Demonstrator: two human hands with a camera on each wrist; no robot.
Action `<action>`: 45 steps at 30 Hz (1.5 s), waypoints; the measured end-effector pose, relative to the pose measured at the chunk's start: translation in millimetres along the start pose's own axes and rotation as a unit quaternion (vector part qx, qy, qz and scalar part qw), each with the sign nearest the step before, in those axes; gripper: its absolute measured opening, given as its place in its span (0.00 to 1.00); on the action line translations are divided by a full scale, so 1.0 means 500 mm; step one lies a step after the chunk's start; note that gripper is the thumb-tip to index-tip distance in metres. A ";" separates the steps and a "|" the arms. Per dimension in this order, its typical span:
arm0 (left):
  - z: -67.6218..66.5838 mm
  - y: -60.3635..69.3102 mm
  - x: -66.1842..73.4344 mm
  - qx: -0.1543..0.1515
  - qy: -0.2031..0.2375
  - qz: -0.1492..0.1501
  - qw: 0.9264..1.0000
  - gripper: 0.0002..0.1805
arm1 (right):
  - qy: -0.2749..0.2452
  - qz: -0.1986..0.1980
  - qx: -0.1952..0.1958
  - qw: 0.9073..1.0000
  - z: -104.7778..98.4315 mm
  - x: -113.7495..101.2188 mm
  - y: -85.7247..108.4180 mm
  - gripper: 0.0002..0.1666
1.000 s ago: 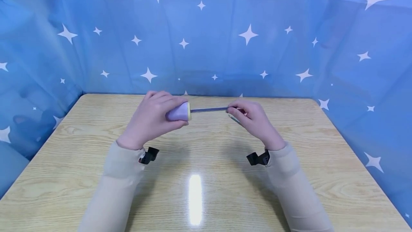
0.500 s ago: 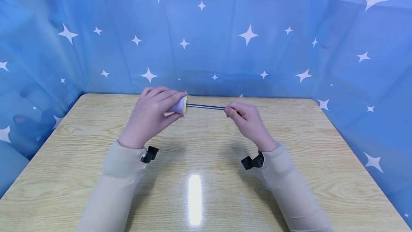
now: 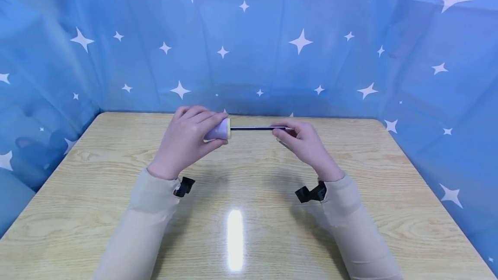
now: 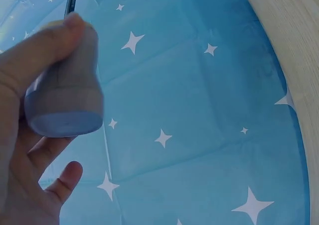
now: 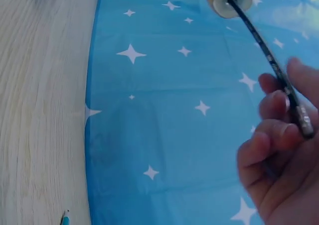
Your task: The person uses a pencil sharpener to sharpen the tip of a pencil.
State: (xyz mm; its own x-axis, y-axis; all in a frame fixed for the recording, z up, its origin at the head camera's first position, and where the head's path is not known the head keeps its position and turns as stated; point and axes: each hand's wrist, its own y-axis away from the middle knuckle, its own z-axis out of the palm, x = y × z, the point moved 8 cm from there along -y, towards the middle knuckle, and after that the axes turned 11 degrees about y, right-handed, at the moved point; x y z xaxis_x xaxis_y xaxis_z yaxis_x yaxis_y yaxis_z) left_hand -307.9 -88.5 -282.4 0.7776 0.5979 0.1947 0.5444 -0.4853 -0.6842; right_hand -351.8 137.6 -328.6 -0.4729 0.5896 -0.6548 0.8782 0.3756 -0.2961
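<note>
My left hand (image 3: 183, 139) grips a lavender pencil sharpener (image 3: 218, 129) with a pale yellow rim, held sideways above the table. In the left wrist view, the thumb lies along the flared sharpener (image 4: 65, 98). A dark pencil (image 3: 253, 128) runs from the sharpener's opening across to my right hand (image 3: 305, 144), which pinches it near its far end between thumb and fingers. The right wrist view has the pencil (image 5: 264, 46) going into the round hole of the sharpener (image 5: 223, 3); its tip is hidden inside. A silvery band shows near the pencil's outer end.
A light wood-grain table (image 3: 249, 185) lies under both hands. Part of a thin teal-ended item (image 3: 282, 143) shows beside the right hand, mostly hidden. Blue cloth (image 3: 249, 55) with white stars hangs behind the table and at both sides.
The right hand's fingers curled in around the pencil half a second ago and are now more extended, with the pencil's end showing. The sharpener and left hand shifted slightly, lately to the right.
</note>
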 end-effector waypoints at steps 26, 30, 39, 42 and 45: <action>-0.090 0.012 -0.023 0.108 -0.023 0.026 0.993 0.30 | -0.033 0.005 -0.046 0.998 -0.070 0.033 0.015 0.18; -0.083 0.007 -0.018 0.106 -0.007 0.025 0.994 0.30 | -0.034 -0.010 -0.040 0.999 -0.069 0.025 0.015 0.17; -0.062 0.008 -0.011 0.088 0.005 0.032 0.996 0.30 | -0.021 -0.022 -0.058 0.998 -0.046 0.019 0.012 0.12; -0.057 0.007 -0.007 0.085 0.005 0.036 0.996 0.30 | -0.016 -0.017 -0.054 0.998 -0.043 0.020 0.011 0.11; -0.053 0.007 -0.003 0.082 0.005 0.040 0.996 0.30 | -0.015 -0.014 -0.052 0.998 -0.042 0.021 0.011 0.11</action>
State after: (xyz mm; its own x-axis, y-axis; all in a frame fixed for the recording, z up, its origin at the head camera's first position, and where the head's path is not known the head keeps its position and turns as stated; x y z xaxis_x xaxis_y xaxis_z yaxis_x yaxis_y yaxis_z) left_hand -299.1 -107.9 -266.6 0.8205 0.5539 0.1416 0.4223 -0.4202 -0.8032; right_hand -353.3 160.8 -322.7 -0.4931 0.5570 -0.6683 0.8521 0.4642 -0.2417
